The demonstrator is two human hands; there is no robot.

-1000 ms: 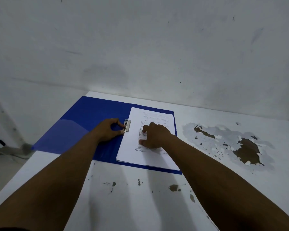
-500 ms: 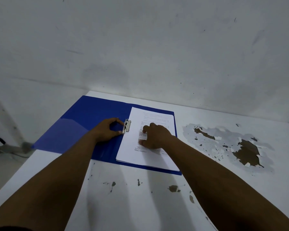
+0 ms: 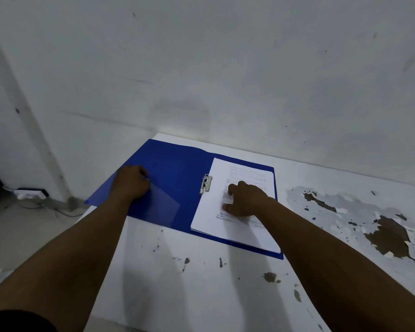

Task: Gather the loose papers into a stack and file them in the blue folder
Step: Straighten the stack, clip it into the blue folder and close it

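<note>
A blue folder [image 3: 175, 178] lies open on a white counter [image 3: 189, 283], near its far left corner, against a pale wall [image 3: 225, 68]. A stack of printed papers [image 3: 228, 226] rests on the folder's right half, its left edge beside a silver metal clip [image 3: 205, 184] at the spine. The right hand [image 3: 246, 200] lies palm down on the papers, fingers curled, pressing the sheets flat without gripping anything. The left hand [image 3: 131, 184] rests on the folder's left flap near its outer edge, fingers bent onto the cover; I cannot tell whether it grips the flap. To the right, the counter's paint has peeled away in brown patches [image 3: 388, 236].
</note>
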